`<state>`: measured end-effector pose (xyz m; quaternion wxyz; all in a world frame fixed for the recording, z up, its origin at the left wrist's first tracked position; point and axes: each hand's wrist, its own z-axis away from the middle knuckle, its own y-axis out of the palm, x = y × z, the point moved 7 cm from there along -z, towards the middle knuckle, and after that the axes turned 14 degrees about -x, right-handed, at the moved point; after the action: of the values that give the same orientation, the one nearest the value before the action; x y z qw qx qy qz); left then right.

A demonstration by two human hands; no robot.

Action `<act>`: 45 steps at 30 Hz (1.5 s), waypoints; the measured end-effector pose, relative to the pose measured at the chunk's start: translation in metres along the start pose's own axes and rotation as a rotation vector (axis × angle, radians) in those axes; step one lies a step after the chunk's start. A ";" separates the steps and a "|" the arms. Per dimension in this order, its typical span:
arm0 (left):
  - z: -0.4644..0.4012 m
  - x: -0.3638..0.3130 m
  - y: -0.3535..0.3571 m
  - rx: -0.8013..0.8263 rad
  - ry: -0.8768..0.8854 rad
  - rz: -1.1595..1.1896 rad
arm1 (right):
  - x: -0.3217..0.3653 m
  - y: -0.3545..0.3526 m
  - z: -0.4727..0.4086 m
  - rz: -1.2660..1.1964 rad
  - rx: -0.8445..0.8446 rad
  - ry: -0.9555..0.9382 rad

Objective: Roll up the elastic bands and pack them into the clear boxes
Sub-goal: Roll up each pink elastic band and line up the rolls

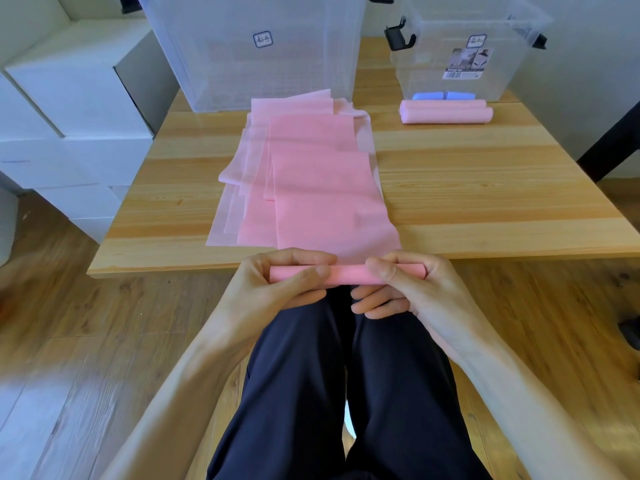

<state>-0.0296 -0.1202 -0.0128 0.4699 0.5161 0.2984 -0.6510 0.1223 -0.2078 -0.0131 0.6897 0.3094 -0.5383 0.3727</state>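
A long pink elastic band [325,188] lies folded back and forth on the wooden table [485,188], its near end wound into a tight roll [346,274] just off the table's front edge. My left hand [277,285] grips the roll's left end and my right hand [405,289] grips its right end, thumbs on top. Two finished pink rolls [446,111] lie at the back right, in front of a small clear box [464,46] that holds blue rolls [443,95]. A large clear box [256,50] stands at the back centre.
White cardboard boxes [69,109] are stacked left of the table. My legs in dark trousers [346,393] are below the roll, over a wood floor. A dark chair or table leg [609,147] stands at the right edge.
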 end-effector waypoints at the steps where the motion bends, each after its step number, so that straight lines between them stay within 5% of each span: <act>1: 0.000 0.000 -0.001 -0.014 0.005 -0.008 | 0.001 0.001 0.000 0.002 0.003 -0.005; 45: -0.001 -0.002 -0.003 -0.023 0.024 -0.055 | 0.000 0.005 -0.002 0.001 0.016 0.018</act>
<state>-0.0324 -0.1179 -0.0117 0.4542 0.5102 0.3254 -0.6539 0.1192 -0.2040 -0.0130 0.6919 0.3114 -0.5290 0.3801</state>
